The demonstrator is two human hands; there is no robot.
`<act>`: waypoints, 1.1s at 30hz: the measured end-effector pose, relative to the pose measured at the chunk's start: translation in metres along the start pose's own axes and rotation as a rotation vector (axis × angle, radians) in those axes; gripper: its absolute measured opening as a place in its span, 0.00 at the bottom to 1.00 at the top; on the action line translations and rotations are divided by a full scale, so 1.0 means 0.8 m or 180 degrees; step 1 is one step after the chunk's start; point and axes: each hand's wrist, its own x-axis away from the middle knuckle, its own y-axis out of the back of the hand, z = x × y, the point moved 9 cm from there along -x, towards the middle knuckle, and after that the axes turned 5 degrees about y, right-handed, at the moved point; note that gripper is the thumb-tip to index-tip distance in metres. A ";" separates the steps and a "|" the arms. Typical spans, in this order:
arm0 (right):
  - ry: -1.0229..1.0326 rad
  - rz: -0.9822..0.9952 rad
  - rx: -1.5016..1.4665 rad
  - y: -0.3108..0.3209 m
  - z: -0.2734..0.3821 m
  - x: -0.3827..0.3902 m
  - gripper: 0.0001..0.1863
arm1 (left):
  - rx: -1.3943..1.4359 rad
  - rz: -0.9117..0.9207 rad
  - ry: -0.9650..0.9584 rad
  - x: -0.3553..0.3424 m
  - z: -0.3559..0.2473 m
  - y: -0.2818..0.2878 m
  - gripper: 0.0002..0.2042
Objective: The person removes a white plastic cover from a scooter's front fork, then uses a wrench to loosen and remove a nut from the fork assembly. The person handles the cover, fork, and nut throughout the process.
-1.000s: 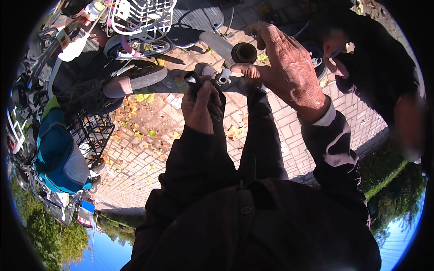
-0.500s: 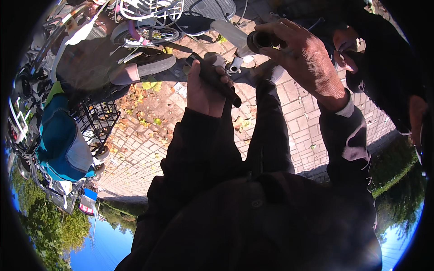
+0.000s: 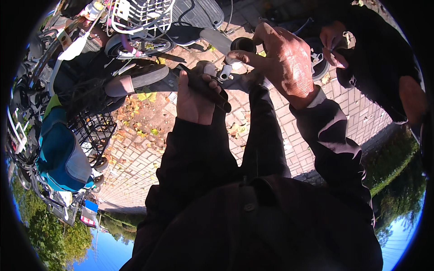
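My left hand (image 3: 195, 97) is closed around a dark tube (image 3: 209, 89), its hollow round end pointing toward me. Across from it, my right hand (image 3: 285, 58) has its thumb and fingers curled about a dark, short hollow cylinder (image 3: 244, 44); the far side of that piece is hidden by the fingers. Just beyond my left hand is a small white pipe-like fitting (image 3: 224, 72) with a round opening, close to the end of a grey bar-like part (image 3: 216, 40).
At the right, another person's hands (image 3: 333, 45) are close together. Far left stand several bicycles, with a white wire basket (image 3: 142, 16), a black wire basket (image 3: 92, 128) and a teal cover (image 3: 61, 144). Fallen leaves (image 3: 147, 95) lie on the brick paving (image 3: 135, 165).
My right hand has moved left, nearer my left hand, and its back is turned more toward me. The view has shifted slightly. Both hands keep their hold.
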 end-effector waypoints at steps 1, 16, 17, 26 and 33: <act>0.0040 0.0067 0.0189 -0.005 0.001 0.000 0.32 | -0.0058 -0.0070 -0.0005 0.001 0.001 0.002 0.22; 0.0178 -0.0330 -0.0076 0.006 0.008 0.001 0.35 | -0.0335 -0.0049 -0.0148 0.004 -0.001 -0.009 0.25; -0.0116 0.0027 -0.0287 -0.007 -0.003 0.000 0.34 | -0.0399 -0.0158 -0.0165 0.004 -0.003 -0.006 0.25; -0.0134 0.0245 -0.0025 -0.004 -0.004 0.009 0.25 | -0.0421 -0.0255 -0.0148 0.005 0.001 -0.004 0.23; -0.0117 0.0127 -0.0738 -0.012 0.000 0.013 0.25 | -0.0396 -0.0225 -0.0148 0.004 0.002 -0.006 0.20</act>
